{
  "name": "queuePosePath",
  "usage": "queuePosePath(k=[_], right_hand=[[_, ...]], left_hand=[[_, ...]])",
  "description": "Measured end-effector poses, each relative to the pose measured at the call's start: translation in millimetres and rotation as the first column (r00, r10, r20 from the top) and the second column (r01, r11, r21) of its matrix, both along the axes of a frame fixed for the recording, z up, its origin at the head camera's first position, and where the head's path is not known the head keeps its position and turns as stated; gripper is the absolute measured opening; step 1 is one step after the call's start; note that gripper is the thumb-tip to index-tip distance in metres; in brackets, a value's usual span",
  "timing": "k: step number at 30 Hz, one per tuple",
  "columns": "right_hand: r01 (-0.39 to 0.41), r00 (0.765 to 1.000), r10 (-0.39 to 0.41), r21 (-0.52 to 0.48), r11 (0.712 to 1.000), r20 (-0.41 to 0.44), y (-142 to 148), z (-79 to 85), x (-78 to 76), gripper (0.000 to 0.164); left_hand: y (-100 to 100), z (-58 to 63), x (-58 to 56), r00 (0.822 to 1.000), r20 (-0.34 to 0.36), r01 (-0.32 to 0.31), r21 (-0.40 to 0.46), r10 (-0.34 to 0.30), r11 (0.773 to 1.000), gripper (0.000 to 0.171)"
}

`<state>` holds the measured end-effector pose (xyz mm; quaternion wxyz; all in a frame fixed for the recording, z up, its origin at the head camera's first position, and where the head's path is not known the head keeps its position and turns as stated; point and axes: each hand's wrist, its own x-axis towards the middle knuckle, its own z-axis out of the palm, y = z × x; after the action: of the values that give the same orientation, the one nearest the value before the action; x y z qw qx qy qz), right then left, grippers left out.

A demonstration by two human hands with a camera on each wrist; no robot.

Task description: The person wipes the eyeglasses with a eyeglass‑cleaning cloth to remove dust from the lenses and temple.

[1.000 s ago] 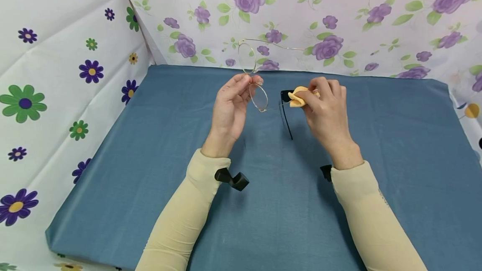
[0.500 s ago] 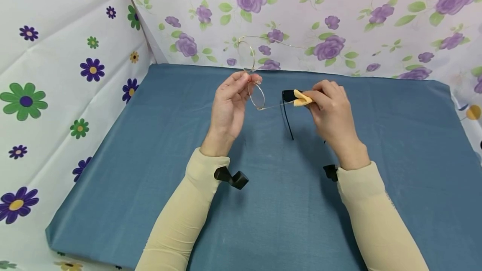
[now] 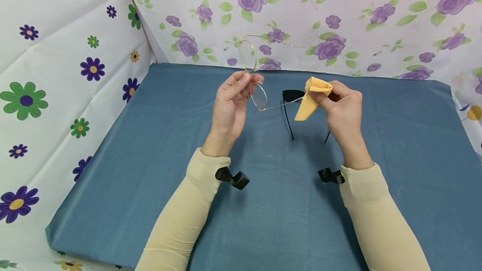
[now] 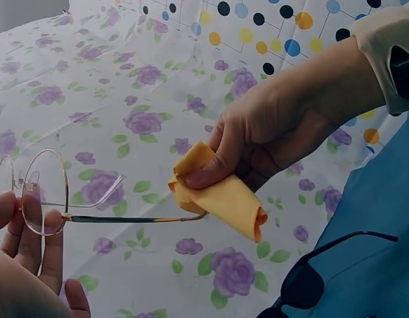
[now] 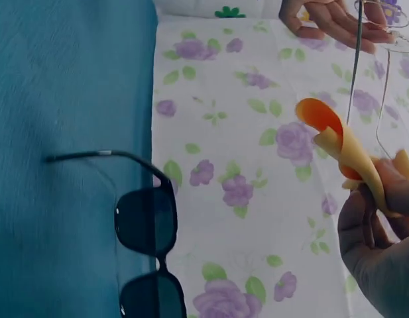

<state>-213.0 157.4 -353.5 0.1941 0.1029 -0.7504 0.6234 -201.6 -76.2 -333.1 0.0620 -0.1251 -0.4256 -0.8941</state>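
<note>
Thin gold-rimmed eyeglasses (image 3: 266, 96) with round clear lenses are held up above the table, both temples stretched out to the right. My left hand (image 3: 231, 108) pinches them by the middle, around the bridge. My right hand (image 3: 342, 114) grips a folded yellow cloth (image 3: 309, 99). In the left wrist view the cloth (image 4: 221, 199) lies at the tip of the nearer temple (image 4: 134, 219), and the right thumb presses on it. Behind the cloth, black sunglasses (image 3: 293, 95) rest on the table with their arms unfolded; the cloth and right hand hide part of them.
A blue cloth (image 3: 150, 170) covers the table. White flowered sheets (image 3: 211, 7) rise behind it and along the left side. Black camera mounts (image 3: 233, 179) sit on both wrists. The sunglasses (image 5: 148, 222) stand near the table's back edge.
My right hand has slid the yellow cloth rightward along the nearer temple to its end, and the cloth shows more spread out. My left hand holds the eyeglasses in nearly the same place.
</note>
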Motion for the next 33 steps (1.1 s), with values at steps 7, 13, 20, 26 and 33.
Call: queuePosePath(k=[7, 13, 20, 26, 33], right_hand=[[-0.057, 0.997, 0.074, -0.401, 0.914, 0.027, -5, 1.0, -2.1, 0.026], [-0.045, 0.998, 0.062, -0.489, 0.871, 0.019, 0, 2.6, -4.3, 0.03], [-0.027, 0.999, 0.046, -0.488, 0.872, 0.028, 14, 4.2, -5.9, 0.027], [-0.068, 0.997, 0.081, -0.453, 0.889, 0.009, 23, 14.1, -1.5, 0.027], [-0.171, 0.985, 0.166, -0.301, 0.938, -0.043, 21, 31.7, 10.5, 0.026]], left_hand=[[1, -1.0, 0.1, 0.999, -0.021, -0.024, -0.01, 0.024, 1.0, 0.024], [-1, 0.0, -0.5, 0.998, -0.043, -0.052, -0.022, 0.051, 0.998, 0.027], [-2, 0.5, -2.1, 0.999, -0.048, -0.002, -0.082, -0.002, 0.997, 0.026], [-7, -2.7, -4.9, 0.988, -0.018, 0.147, -0.18, -0.152, 0.973, 0.024], [-6, -7.8, -5.7, 0.937, 0.044, 0.338, -0.361, -0.346, 0.869, 0.022]])
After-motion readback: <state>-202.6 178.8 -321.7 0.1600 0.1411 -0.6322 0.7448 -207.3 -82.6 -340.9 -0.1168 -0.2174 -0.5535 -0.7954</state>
